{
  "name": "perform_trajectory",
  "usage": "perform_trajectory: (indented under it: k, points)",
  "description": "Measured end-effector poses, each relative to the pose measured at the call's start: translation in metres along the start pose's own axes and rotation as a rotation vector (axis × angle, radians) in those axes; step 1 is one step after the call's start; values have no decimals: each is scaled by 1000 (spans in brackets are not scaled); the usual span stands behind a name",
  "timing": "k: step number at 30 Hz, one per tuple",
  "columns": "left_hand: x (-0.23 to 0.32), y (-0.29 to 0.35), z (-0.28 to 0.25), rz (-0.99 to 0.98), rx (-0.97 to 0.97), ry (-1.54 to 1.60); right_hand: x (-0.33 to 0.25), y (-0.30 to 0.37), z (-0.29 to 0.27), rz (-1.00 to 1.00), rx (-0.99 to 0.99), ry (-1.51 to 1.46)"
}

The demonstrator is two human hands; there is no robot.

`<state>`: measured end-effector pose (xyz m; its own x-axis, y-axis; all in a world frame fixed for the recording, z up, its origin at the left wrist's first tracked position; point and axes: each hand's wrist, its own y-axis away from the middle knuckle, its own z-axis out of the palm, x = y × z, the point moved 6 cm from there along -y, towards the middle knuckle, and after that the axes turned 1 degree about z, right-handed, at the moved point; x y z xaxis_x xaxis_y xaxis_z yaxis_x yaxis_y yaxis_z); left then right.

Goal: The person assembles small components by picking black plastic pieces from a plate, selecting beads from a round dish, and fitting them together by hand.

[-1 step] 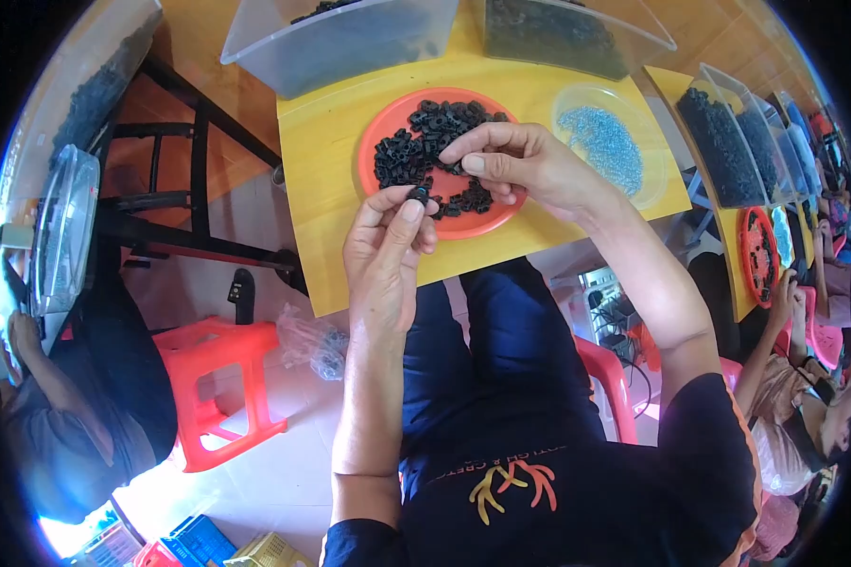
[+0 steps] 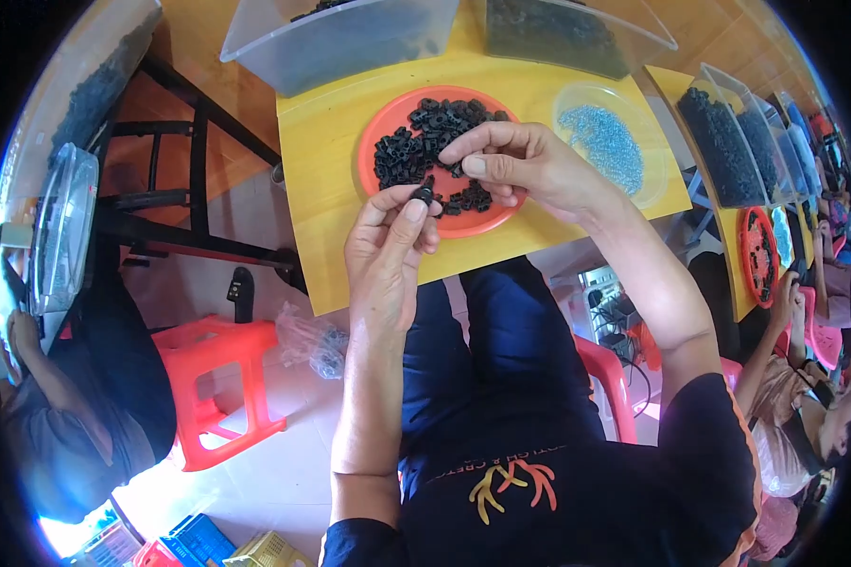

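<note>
- Plate [image 2: 388,121], seen in the head view: round, orange-red, lying on the yellow bench [image 2: 326,208], with small black parts [image 2: 402,161] heaped over its far and left portions and a looser cluster toward its near right.
- Black piece [image 2: 425,195]: held above the plate's near edge; small, dark, with a narrow tip pointing toward the plate's far side and a thicker, rounded lower body; finer detail is too small to tell.
- Left hand [image 2: 386,250]: at the plate's near edge, thumb and forefinger pinching the black piece, other fingers curled.
- Right hand [image 2: 544,170]: over the plate's right side, thumb and forefinger close together; whether anything sits between them I cannot tell.
- Clear tub [image 2: 591,92]: right of the plate, containing tiny bluish-silver pieces [image 2: 605,146].
- Two clear bins [image 2: 340,59]: beyond the plate, with dark contents.
</note>
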<state>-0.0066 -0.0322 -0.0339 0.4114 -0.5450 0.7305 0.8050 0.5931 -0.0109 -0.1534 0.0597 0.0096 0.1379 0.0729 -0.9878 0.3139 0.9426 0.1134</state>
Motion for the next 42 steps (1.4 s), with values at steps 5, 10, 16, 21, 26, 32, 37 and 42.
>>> perform_trajectory:
  k: [5,10,16,21,26,32,37,42]
  points:
    - [-2,3,11,-51,-64,-39,-10,9,12,-21,-41,-62]
    - [-1,8,16,-49,-94,-30,-14,17,22,-9,-60,-50]
    - [-5,8,18,-79,-106,44,-18,28,25,-4,5,-54]
    - [-6,11,20,-83,-123,53,-14,33,28,-9,72,-75]
    - [-3,13,19,-58,-142,-29,-18,39,30,31,44,42]
    - [2,18,28,-40,-201,-162,-41,47,29,-47,-173,730]
    - [5,21,31,-9,-251,-272,-46,53,33,-111,-272,850]
    - [9,24,32,-6,-257,-334,-53,65,47,-120,-182,1005]
